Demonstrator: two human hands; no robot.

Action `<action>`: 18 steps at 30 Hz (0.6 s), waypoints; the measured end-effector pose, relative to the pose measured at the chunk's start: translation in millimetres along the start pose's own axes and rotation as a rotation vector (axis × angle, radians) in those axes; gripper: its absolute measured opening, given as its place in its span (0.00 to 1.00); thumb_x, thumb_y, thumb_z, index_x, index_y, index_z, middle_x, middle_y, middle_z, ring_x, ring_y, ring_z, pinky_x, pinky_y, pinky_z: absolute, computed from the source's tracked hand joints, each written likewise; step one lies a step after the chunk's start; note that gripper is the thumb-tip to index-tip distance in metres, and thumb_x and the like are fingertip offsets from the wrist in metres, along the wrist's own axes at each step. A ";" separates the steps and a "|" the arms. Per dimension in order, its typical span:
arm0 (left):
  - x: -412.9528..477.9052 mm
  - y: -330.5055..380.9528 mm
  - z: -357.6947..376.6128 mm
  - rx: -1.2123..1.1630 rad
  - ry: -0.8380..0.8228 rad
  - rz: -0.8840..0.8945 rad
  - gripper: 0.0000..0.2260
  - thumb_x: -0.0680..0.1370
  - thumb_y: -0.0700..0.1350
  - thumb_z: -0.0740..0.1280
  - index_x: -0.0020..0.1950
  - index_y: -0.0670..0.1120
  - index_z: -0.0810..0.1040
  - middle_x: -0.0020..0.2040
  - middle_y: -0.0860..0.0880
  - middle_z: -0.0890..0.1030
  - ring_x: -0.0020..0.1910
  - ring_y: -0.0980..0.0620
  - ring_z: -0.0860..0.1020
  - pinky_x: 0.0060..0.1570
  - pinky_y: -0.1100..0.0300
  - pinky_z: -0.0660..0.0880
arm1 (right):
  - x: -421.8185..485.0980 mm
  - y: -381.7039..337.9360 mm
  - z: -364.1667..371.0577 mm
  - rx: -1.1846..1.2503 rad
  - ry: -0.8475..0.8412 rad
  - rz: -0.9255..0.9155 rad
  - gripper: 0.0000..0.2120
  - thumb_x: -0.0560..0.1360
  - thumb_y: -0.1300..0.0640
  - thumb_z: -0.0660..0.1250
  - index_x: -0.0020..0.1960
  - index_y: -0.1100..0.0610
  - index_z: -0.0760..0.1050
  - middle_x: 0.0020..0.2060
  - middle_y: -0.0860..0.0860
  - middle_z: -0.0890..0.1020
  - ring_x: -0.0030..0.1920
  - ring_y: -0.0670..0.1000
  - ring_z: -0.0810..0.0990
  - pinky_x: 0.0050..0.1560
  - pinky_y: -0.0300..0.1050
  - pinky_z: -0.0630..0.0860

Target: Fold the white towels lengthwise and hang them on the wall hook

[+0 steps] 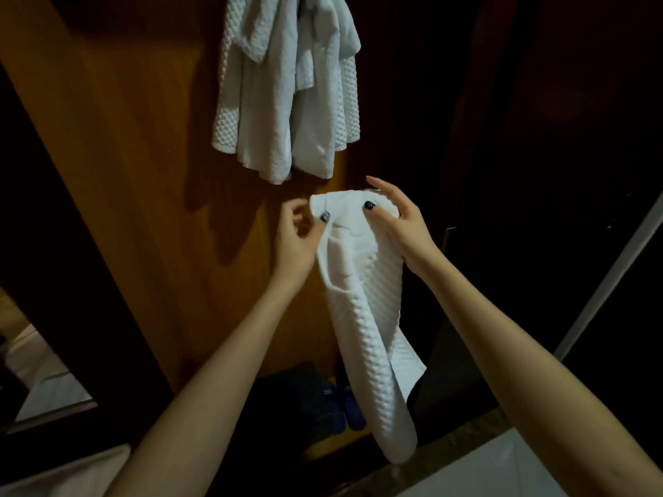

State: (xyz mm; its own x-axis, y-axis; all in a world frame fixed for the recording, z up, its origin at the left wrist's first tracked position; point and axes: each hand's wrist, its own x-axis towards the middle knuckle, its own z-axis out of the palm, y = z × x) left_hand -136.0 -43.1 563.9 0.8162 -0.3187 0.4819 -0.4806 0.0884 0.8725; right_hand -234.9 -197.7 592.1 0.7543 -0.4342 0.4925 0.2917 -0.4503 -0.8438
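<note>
- A left hand [299, 234] and a right hand [398, 224], raised near each other at the centre, each pinch the top edge of a white waffle-textured towel [362, 317].
- The towel hangs down from them in a long, narrow fold.
- Above and farther away, more white towels [287, 95] hang bunched against a wooden wall panel [125, 138].
- Dark blue objects [333, 403] lie below, too dim to identify.
</note>
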 end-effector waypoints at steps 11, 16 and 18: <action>-24.9 -47.4 5.8 -0.163 -0.305 -0.411 0.17 0.71 0.46 0.75 0.58 0.46 0.78 0.56 0.45 0.82 0.54 0.47 0.82 0.45 0.58 0.80 | 12.3 17.1 1.0 0.005 0.099 -0.014 0.19 0.77 0.55 0.68 0.68 0.48 0.73 0.57 0.38 0.77 0.60 0.33 0.73 0.58 0.29 0.72; -27.1 -57.2 -12.0 -0.471 -0.591 -0.531 0.19 0.76 0.46 0.68 0.65 0.44 0.74 0.60 0.43 0.80 0.59 0.45 0.79 0.54 0.51 0.78 | 13.5 18.3 -3.5 0.130 0.085 0.081 0.20 0.77 0.56 0.69 0.68 0.46 0.72 0.62 0.45 0.76 0.63 0.50 0.77 0.57 0.44 0.78; -20.5 -52.7 -14.1 -0.512 -0.667 -0.532 0.19 0.77 0.44 0.68 0.68 0.44 0.73 0.63 0.41 0.78 0.62 0.41 0.77 0.60 0.46 0.75 | 12.8 16.1 -2.6 0.183 0.058 0.105 0.20 0.77 0.57 0.68 0.68 0.44 0.72 0.61 0.45 0.75 0.60 0.50 0.79 0.51 0.41 0.79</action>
State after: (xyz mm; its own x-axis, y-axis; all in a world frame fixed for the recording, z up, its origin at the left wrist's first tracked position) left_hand -122.9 -27.9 509.2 0.4627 -0.8864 0.0108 0.2201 0.1266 0.9672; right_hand -222.1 -212.5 585.3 0.7526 -0.5179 0.4066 0.3192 -0.2531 -0.9133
